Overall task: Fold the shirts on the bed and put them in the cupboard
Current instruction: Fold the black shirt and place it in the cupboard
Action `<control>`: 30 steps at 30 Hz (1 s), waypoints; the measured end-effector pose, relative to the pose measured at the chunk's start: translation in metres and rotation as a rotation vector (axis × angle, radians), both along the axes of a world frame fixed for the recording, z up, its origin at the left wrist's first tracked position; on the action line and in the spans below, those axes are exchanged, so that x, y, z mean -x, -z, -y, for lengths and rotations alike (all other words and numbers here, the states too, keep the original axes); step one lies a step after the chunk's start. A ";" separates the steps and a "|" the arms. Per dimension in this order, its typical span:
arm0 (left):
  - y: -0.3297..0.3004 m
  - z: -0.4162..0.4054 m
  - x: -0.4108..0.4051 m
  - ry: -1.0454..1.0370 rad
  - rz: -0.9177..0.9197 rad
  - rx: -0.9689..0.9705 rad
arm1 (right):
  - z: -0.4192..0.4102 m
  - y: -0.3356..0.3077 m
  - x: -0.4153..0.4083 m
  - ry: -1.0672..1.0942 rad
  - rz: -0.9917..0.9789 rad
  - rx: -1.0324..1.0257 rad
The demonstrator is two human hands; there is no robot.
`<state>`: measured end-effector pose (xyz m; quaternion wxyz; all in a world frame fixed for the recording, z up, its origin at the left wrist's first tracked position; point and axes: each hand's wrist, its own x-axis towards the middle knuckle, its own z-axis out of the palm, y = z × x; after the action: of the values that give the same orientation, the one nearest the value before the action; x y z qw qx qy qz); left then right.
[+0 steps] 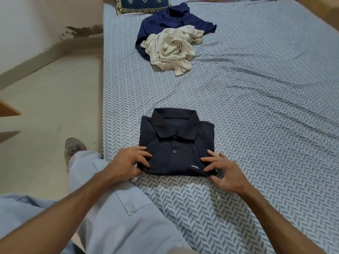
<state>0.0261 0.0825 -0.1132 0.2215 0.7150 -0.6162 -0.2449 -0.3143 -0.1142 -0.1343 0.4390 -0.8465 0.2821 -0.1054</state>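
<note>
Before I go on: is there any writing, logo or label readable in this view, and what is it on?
Small white lettering near the lower right front of the folded dark polo shirt, close to the right hand: one short word, too small and blurred to read with certainty.
Cream shirt, navy shirt, pillow, bed sheet: no text visible, patterns only.

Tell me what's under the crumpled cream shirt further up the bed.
The cream shirt lies on a spread navy shirt, which shows above and to both sides of it. Whatever else sits beneath the cream pile is covered.
</note>
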 end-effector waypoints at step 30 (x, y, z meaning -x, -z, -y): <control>-0.008 0.096 -0.014 -0.971 -0.478 -0.181 | 0.075 -0.027 -0.108 0.820 -0.361 -0.281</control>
<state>0.0397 -0.0134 -0.1051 0.3807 0.8578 -0.1243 -0.3223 -0.2067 -0.1891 -0.1070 0.4152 -0.6024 0.6768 -0.0820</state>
